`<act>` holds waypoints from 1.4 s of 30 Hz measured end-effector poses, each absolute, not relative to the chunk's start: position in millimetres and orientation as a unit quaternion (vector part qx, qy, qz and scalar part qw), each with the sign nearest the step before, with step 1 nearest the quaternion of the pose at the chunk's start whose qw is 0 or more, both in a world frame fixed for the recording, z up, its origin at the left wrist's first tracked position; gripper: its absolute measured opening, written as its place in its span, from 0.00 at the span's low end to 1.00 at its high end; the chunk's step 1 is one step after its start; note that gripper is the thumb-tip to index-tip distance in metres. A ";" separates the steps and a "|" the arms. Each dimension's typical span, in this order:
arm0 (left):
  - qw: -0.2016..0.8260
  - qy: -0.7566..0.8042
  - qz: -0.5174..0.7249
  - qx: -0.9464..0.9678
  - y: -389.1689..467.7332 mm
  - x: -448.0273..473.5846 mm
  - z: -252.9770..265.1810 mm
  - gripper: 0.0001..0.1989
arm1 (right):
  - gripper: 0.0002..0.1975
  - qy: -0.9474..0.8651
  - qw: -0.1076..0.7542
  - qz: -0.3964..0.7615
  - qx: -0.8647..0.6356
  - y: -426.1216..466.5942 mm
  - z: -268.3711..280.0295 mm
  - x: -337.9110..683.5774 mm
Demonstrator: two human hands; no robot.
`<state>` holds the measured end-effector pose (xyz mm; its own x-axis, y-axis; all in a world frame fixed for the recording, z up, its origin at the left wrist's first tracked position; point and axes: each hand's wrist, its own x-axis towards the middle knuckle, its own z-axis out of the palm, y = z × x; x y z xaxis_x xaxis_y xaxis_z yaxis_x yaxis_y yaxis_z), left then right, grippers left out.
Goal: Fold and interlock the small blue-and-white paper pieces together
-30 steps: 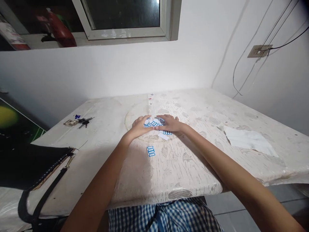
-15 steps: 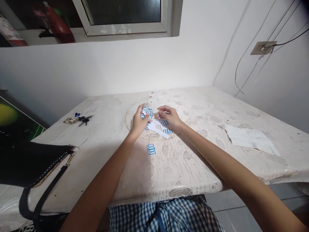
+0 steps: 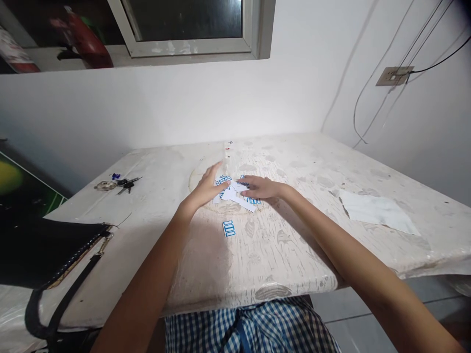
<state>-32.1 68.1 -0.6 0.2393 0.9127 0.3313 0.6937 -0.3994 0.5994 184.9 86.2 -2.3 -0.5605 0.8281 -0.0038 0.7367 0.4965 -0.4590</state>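
A loose pile of paper pieces (image 3: 230,192), white with blue printed marks on several, lies on the table between my hands. At the pile's left side, my left hand (image 3: 208,189) is open, its fingers stretched forward and the thumb reaching over the papers. My right hand (image 3: 260,187) is open too, lying low over the right side of the pile, with its fingertips at the papers. Some pieces are partly hidden under it. Nearer to me, apart from the pile, lies a single paper piece with blue outlined shapes (image 3: 228,228).
A covered table (image 3: 275,255) bears keys (image 3: 126,184) at the left and a white cloth or paper sheet (image 3: 377,212) at the right. A black bag (image 3: 51,250) with a strap lies at the near left. Behind stands a white wall (image 3: 184,103) with a socket (image 3: 394,76).
My left hand has let go of the bunch of papers, which now lies in the pile, and its fingers have opened. My right hand has lowered onto the pile's right side.
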 end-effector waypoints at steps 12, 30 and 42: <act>0.007 0.550 0.221 0.806 68.5 -18.7 -19.6 0.26 | 0.28 -0.844 0.200 0.059 -0.494 84.4 -25.6 165.3; -0.081 0.529 0.377 0.756 61.1 -17.5 -1.2 0.26 | 0.28 -0.852 0.248 0.092 -0.451 57.4 5.7 161.2; -0.085 0.557 0.392 0.727 73.7 -44.4 -12.8 0.24 | 0.15 -0.958 0.041 0.208 -0.193 -0.4 19.4 127.4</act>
<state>-44.4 73.7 -12.8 0.0718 0.7442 0.6641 0.8769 -0.3644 0.3135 127.4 -0.4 19.4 -0.9223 0.3864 -0.0010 0.3522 0.8395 -0.4138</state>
